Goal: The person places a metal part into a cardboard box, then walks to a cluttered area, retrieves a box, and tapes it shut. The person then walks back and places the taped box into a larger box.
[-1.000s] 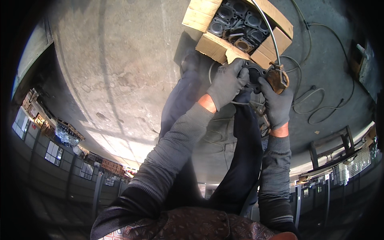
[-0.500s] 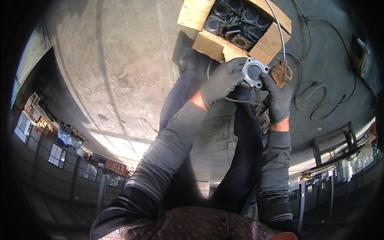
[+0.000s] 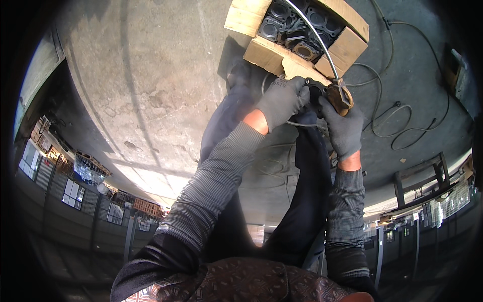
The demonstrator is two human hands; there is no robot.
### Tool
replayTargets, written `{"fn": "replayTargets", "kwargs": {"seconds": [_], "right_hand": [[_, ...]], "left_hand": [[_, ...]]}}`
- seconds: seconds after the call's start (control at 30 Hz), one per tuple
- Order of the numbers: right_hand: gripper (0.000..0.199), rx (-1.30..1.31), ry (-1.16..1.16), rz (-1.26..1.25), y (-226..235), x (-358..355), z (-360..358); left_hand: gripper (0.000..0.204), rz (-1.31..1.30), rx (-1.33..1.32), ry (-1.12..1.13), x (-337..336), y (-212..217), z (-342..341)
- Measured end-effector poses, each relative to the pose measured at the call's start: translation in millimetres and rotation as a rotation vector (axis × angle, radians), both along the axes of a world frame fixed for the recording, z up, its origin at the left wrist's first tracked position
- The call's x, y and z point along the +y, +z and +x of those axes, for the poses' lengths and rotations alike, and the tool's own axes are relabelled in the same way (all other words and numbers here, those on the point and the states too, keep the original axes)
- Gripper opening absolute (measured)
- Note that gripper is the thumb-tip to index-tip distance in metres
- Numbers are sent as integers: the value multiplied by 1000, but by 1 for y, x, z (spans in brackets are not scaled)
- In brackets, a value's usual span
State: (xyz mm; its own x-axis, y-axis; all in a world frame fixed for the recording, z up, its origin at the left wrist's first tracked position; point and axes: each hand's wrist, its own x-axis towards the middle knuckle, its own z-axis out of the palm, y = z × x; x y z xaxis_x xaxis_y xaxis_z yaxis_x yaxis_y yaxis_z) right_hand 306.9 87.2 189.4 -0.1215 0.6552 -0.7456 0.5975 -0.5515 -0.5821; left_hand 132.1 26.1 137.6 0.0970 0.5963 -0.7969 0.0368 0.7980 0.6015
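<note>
1. holding a dark metal part [image 3: 313,91] up in front of the body, just below the box [image 3: 266,53].
2. left hand [image 3: 282,100] in a grey glove, fingers curled shut around the left side of the part.
3. right hand [image 3: 343,126] in a grey glove too, closed on a brown tool [image 3: 338,95] with a hose [image 3: 312,32] coming out of its top.
4. tool tip pressed against the right side of the part, so part sits right between both hands, touching both.
5. left hand a bit higher and more around the part; right hand lower, reaching up and in from the right.
6. hose running up and to the left, straight over the open box.
7. box full of more grey metal parts [image 3: 297,27], packed side by side, just above the hands.
8. can't tell the long way of the part; mostly hidden by fingers.
9. thin cables [image 3: 402,116] lying in loops on the floor [image 3: 151,90] off to the right, well apart from the hands.
</note>
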Motion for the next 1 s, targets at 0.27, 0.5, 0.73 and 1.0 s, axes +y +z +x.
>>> {"fn": "replayTargets", "kwargs": {"seconds": [0.27, 0.5, 0.73, 1.0], "right_hand": [[26, 35, -64, -35, -2, 2, 2], [26, 77, -155, -94, 4, 7, 2], [26, 71, -210, -126, 5, 7, -1], [23, 136, -392, -62, -6, 2, 12]], "left_hand": [[24, 27, 42, 67, -4, -5, 12], [25, -10, -45, 38, 0, -5, 6], [29, 3, 28, -9, 6, -3, 5], [58, 21, -466, 279, 6, -3, -2]]}}
